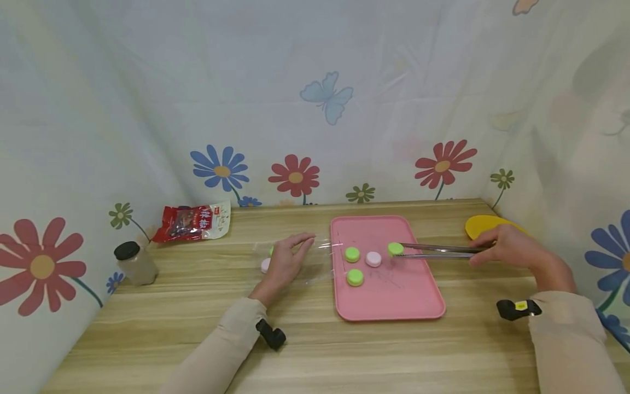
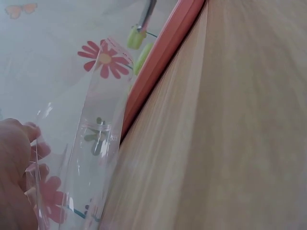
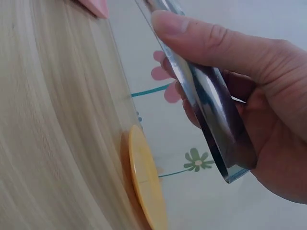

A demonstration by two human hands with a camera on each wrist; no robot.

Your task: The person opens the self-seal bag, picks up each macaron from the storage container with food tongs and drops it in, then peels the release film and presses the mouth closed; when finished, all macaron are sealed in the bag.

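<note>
My right hand [image 1: 517, 253] grips metal tongs [image 1: 443, 249] near their closed end; the thumb lies along one arm in the right wrist view. Between the tong tips is a green macaron [image 1: 395, 249], over the pink tray [image 1: 389, 298]. Two more green macarons and a pale pink macaron [image 1: 373, 259] lie on the tray. My left hand [image 1: 285, 261] holds the clear plastic bag [image 2: 96, 124] at its edge, and the bag's mouth reaches the tray's left rim. Behind the hand show a green macaron and a pale pink macaron [image 1: 266, 266], partly hidden.
At the back left lies a red and white food packet [image 1: 194, 222]. A jar with a black lid [image 1: 136, 264] stands at the left edge of the wooden table [image 1: 162, 328]. A yellow plate [image 1: 479, 225] is beyond my right hand, and a flowered curtain [image 1: 266, 120] surrounds the table.
</note>
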